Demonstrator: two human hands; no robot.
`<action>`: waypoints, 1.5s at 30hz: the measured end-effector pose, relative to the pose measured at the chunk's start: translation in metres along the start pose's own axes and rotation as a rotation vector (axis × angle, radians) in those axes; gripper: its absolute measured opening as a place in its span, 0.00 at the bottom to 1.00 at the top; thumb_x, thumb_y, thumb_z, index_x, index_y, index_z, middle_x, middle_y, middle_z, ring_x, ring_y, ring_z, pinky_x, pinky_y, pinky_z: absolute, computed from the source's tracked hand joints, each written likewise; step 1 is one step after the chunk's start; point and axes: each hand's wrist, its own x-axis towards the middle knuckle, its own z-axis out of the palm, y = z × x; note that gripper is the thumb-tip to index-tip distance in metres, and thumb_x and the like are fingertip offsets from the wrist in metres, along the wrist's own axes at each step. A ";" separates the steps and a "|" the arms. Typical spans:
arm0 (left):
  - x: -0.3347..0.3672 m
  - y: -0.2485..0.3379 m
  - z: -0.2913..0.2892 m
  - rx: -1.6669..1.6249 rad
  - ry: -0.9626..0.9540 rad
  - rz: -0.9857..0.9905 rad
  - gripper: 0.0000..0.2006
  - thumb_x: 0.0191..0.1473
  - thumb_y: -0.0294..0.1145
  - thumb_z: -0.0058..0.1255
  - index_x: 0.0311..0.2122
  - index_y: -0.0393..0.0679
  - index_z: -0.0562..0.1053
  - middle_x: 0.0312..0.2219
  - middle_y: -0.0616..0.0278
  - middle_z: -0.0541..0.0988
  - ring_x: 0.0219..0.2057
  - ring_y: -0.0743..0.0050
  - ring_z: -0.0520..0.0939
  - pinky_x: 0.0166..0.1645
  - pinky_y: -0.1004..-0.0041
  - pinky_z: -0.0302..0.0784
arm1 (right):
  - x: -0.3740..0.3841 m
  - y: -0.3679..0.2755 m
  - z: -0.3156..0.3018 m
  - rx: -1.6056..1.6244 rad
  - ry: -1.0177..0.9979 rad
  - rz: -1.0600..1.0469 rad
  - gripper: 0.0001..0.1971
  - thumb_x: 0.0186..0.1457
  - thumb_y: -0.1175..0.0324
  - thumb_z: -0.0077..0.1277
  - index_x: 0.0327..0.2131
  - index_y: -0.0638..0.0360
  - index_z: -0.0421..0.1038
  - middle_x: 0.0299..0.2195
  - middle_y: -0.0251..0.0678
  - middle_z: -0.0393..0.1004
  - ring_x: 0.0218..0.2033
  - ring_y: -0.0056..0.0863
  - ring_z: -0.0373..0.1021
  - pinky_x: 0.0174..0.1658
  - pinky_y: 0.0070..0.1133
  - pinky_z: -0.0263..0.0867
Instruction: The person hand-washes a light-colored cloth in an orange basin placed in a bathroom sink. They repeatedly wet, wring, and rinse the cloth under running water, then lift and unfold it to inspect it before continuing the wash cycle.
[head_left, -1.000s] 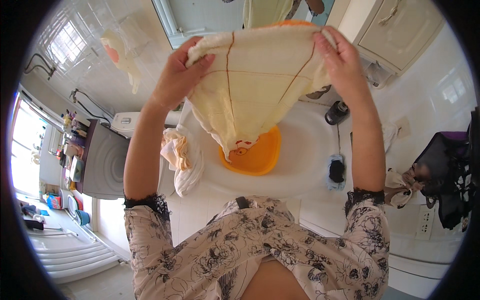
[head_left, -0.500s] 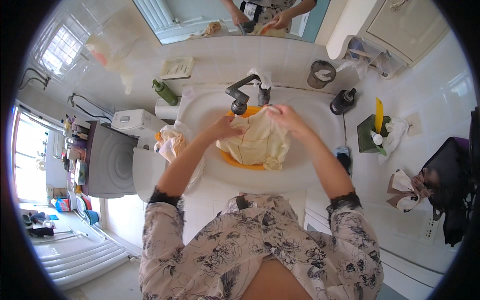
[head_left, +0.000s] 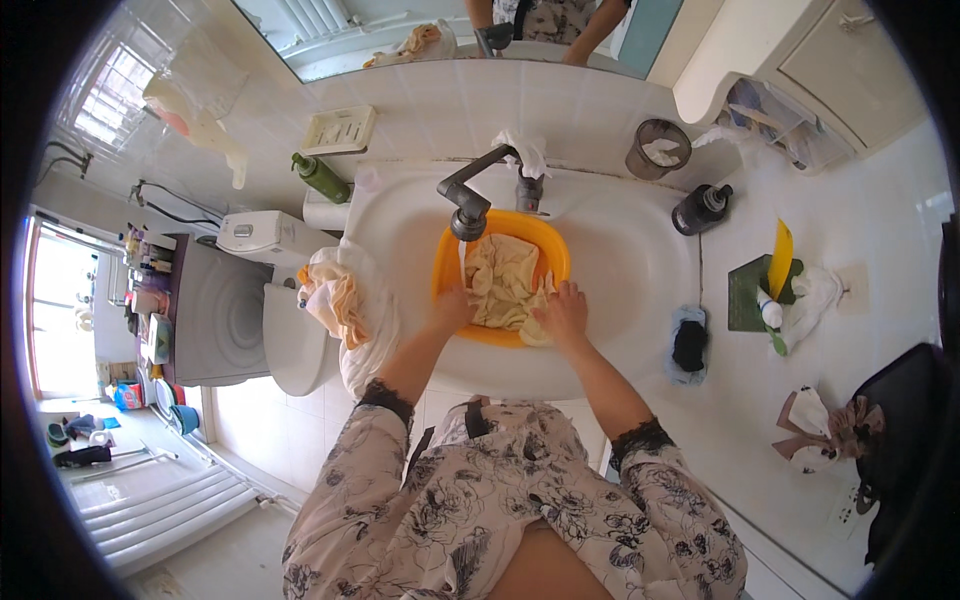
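A pale yellow cloth garment lies crumpled in an orange basin, which stands in the white sink. From the dark faucet a thin stream of water runs into the basin's left part. My left hand reaches over the near left rim, beside the garment; its fingertips are mostly hidden. At the near right rim, my right hand is closed on a bunched edge of the garment, with its fingers bent.
Left of the sink, white and peach clothes hang over its edge near the toilet. A green bottle stands at the back left. At the right are a black pump bottle, a blue dish with something black and a green box.
The garment, held spread above the basin before, now lies down inside it. Both hands have come lower and nearer to me. Running water now shows under the faucet.
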 end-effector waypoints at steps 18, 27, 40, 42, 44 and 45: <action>-0.047 -0.021 -0.165 -1.066 -0.179 -0.084 0.12 0.52 0.37 0.48 0.40 0.42 0.70 0.32 0.71 0.73 0.32 0.86 0.71 0.39 0.80 0.67 | 0.028 0.018 -0.156 1.700 -0.157 0.388 0.12 0.49 0.61 0.49 0.33 0.59 0.67 0.32 0.30 0.69 0.36 0.19 0.64 0.43 0.19 0.56; -0.098 0.043 -0.251 -1.570 0.021 0.163 0.21 0.55 0.36 0.44 0.51 0.39 0.58 0.43 0.64 0.68 0.46 0.77 0.69 0.51 0.73 0.64 | 0.023 -0.053 -0.269 1.705 0.102 0.028 0.11 0.51 0.61 0.51 0.24 0.54 0.62 0.24 0.22 0.63 0.28 0.09 0.57 0.32 0.11 0.53; -0.064 0.051 -0.177 -1.781 0.042 -0.196 0.11 0.54 0.31 0.42 0.43 0.44 0.63 0.35 0.66 0.72 0.37 0.79 0.73 0.41 0.78 0.70 | 0.024 -0.032 -0.173 1.358 0.177 0.104 0.05 0.51 0.70 0.46 0.27 0.56 0.62 0.18 0.26 0.58 0.21 0.16 0.59 0.25 0.17 0.56; -0.044 0.044 -0.140 -1.661 0.079 -0.276 0.09 0.55 0.30 0.41 0.41 0.43 0.65 0.32 0.67 0.73 0.35 0.79 0.73 0.39 0.80 0.69 | 0.023 -0.031 -0.142 1.326 0.093 0.219 0.04 0.51 0.72 0.43 0.33 0.55 0.65 0.19 0.31 0.62 0.23 0.21 0.64 0.27 0.19 0.59; -0.024 0.028 -0.102 -1.427 0.087 -0.334 0.08 0.55 0.30 0.40 0.39 0.44 0.67 0.31 0.68 0.73 0.35 0.81 0.73 0.38 0.81 0.68 | 0.023 -0.025 -0.112 1.248 -0.072 0.305 0.12 0.51 0.76 0.39 0.40 0.52 0.67 0.22 0.36 0.67 0.26 0.27 0.68 0.30 0.21 0.62; -0.011 0.021 -0.083 -1.256 0.072 -0.337 0.08 0.55 0.30 0.39 0.39 0.44 0.68 0.31 0.68 0.73 0.35 0.81 0.73 0.39 0.81 0.68 | 0.027 -0.020 -0.081 1.146 -0.083 0.257 0.13 0.50 0.77 0.39 0.40 0.52 0.67 0.23 0.36 0.68 0.25 0.28 0.68 0.30 0.21 0.62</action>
